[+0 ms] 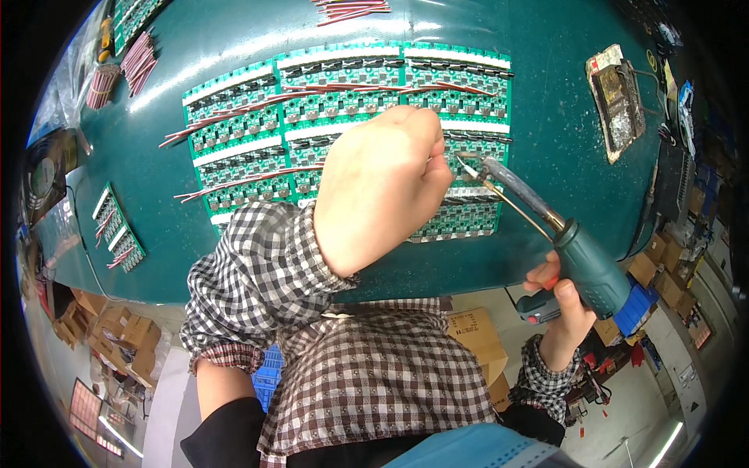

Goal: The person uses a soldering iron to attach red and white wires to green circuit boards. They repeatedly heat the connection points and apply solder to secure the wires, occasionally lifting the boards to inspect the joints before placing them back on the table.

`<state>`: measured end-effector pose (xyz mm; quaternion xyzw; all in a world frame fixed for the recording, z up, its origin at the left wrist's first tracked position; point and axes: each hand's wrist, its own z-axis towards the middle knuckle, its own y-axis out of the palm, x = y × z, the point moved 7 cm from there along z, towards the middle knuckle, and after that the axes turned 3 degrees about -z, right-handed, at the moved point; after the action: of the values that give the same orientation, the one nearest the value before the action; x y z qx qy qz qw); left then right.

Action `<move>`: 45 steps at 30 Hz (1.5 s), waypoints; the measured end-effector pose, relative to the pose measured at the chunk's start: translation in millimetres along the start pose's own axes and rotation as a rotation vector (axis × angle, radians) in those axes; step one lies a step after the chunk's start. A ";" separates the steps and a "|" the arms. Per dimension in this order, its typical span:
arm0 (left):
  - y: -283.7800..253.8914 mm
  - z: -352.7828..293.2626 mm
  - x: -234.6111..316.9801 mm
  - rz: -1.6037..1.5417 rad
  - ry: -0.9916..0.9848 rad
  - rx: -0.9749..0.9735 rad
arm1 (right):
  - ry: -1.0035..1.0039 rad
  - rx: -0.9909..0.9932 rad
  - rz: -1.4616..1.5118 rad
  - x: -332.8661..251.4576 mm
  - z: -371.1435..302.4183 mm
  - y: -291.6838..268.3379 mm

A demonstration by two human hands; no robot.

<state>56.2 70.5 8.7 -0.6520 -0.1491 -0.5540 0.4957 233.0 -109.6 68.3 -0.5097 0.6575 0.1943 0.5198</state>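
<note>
My left hand (386,183) is closed over rows of green circuit boards (343,111), its fingertips pinched near their right half. Whatever those fingers hold is hidden behind the hand. On the right, my right hand (571,308) grips a green soldering gun (593,269) by its handle. The gun's metal barrel and a thin tube beside it point up-left, their ends meeting over the boards just right of my left fingers. Thin red and black wires (226,118) lie in strips across the boards. White strips and black parts run along each board row.
A smaller circuit board (117,226) with wires lies at the left. Wire bundles (139,64) sit at upper left, and more loose wires (351,9) at the top edge. A worn, stained tray-like holder (616,101) rests at the right. Cardboard boxes (477,343) stand below the table edge.
</note>
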 end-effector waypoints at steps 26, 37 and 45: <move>-1.0 -3.8 3.5 0.031 0.022 0.021 | -0.007 -0.001 0.020 3.6 -4.3 2.5; 1.5 -5.6 2.4 0.041 0.011 0.030 | -0.004 0.000 0.023 3.2 -4.1 4.7; 1.1 -5.5 2.4 0.029 0.007 0.036 | -0.003 0.008 0.010 4.9 -4.9 4.8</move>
<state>54.7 64.6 9.7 -0.6432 -0.1477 -0.5462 0.5159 226.7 -113.8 64.5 -0.5037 0.6601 0.1951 0.5220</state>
